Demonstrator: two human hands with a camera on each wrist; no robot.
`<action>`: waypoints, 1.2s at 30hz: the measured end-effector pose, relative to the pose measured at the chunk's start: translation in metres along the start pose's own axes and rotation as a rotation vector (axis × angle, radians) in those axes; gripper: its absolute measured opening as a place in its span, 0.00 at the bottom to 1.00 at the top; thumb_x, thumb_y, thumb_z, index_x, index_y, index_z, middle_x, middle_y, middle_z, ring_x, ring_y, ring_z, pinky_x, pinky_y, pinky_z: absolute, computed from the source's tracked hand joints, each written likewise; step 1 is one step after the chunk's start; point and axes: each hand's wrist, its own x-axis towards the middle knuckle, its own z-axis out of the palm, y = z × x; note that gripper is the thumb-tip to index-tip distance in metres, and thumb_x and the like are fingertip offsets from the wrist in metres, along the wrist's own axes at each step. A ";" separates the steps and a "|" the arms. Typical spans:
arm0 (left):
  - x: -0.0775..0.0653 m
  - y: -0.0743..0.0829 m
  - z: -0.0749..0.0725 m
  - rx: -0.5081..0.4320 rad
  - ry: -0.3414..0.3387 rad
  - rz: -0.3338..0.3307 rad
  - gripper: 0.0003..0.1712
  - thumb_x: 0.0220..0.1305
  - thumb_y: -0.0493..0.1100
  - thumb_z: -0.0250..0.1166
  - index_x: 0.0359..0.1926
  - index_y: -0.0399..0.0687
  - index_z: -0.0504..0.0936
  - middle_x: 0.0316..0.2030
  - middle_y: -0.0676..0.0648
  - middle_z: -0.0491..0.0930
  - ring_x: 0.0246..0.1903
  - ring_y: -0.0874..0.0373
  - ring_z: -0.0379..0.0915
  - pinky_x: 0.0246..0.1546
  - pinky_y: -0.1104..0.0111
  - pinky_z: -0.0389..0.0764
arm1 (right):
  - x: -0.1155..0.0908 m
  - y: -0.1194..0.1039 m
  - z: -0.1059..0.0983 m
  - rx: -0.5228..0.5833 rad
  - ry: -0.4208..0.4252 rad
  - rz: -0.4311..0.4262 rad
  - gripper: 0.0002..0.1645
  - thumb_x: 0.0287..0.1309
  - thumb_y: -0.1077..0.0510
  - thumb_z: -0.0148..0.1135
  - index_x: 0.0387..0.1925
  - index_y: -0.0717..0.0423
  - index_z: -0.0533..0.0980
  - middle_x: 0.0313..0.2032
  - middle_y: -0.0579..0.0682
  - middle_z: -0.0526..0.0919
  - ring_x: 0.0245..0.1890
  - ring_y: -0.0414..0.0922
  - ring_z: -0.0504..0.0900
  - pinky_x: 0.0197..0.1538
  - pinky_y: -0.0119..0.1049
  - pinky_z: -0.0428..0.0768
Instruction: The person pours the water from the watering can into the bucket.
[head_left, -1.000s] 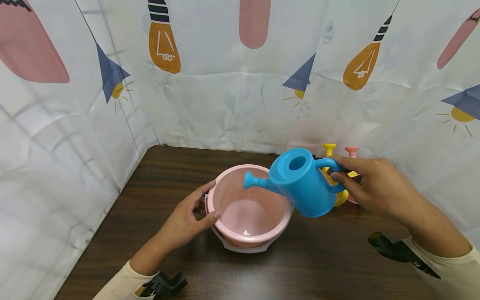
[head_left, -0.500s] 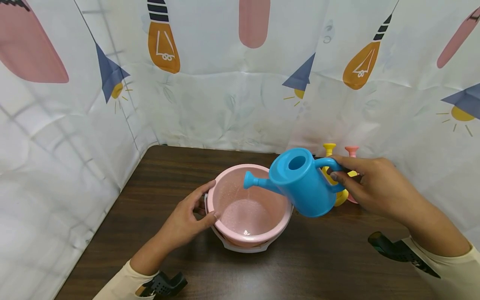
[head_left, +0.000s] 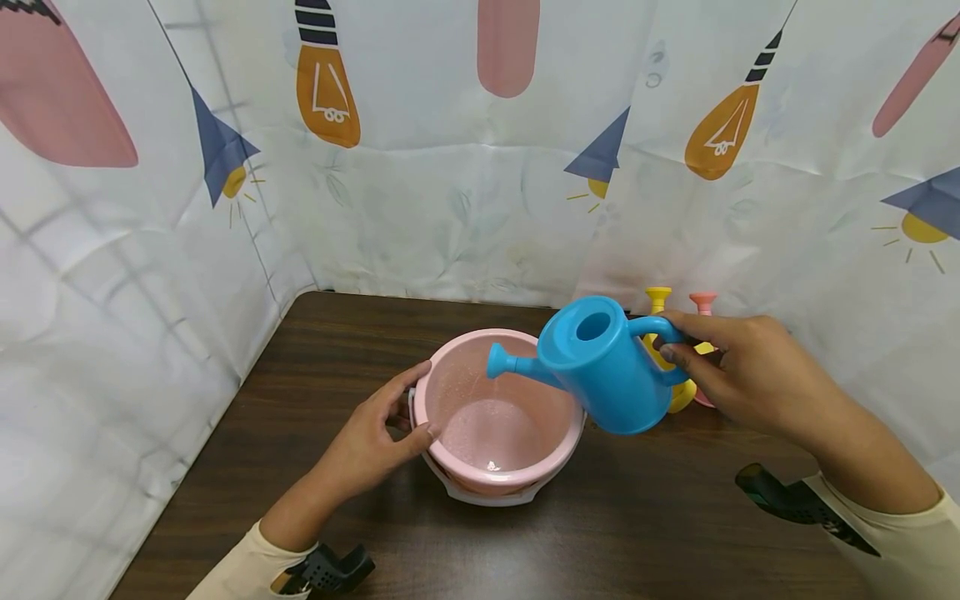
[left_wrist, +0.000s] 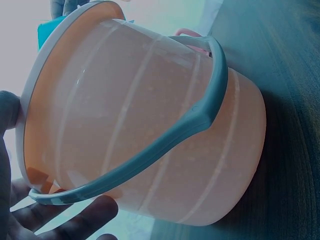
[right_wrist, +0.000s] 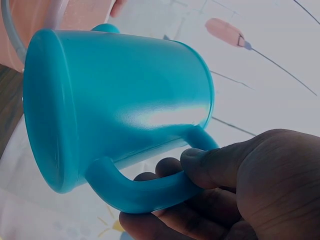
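Observation:
A blue watering can (head_left: 618,387) is held in the air by my right hand (head_left: 757,379), whose fingers and thumb wrap its handle (right_wrist: 145,196). The can tips left, its spout (head_left: 517,364) above the mouth of a pink bucket (head_left: 498,479). Faint thin streaks of water show below the spout head, and the bucket's bottom looks wet and shiny. My left hand (head_left: 378,433) grips the bucket's left rim, thumb on the rim and fingers outside. In the left wrist view the bucket's grey handle (left_wrist: 200,117) hangs down along the wall.
Behind my right hand stand a yellow watering can (head_left: 682,396) and a pink watering can (head_left: 703,302), both partly hidden. The dark wooden table (head_left: 360,333) ends at a patterned white cloth (head_left: 450,217) at the back and left.

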 end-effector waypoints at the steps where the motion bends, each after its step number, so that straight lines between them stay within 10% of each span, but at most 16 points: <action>1: 0.000 0.000 0.000 -0.002 0.000 -0.001 0.42 0.64 0.49 0.71 0.77 0.56 0.65 0.48 0.46 0.78 0.40 0.56 0.79 0.39 0.58 0.82 | 0.000 0.000 0.000 0.000 0.000 0.001 0.25 0.51 0.67 0.77 0.53 0.62 0.84 0.29 0.45 0.85 0.20 0.35 0.76 0.22 0.31 0.75; 36: 0.000 0.000 0.000 -0.018 0.002 0.008 0.42 0.64 0.47 0.71 0.76 0.54 0.65 0.48 0.45 0.78 0.39 0.57 0.80 0.41 0.61 0.81 | -0.001 0.000 0.000 0.019 -0.025 0.025 0.24 0.52 0.67 0.77 0.53 0.65 0.83 0.31 0.47 0.86 0.21 0.36 0.80 0.24 0.32 0.78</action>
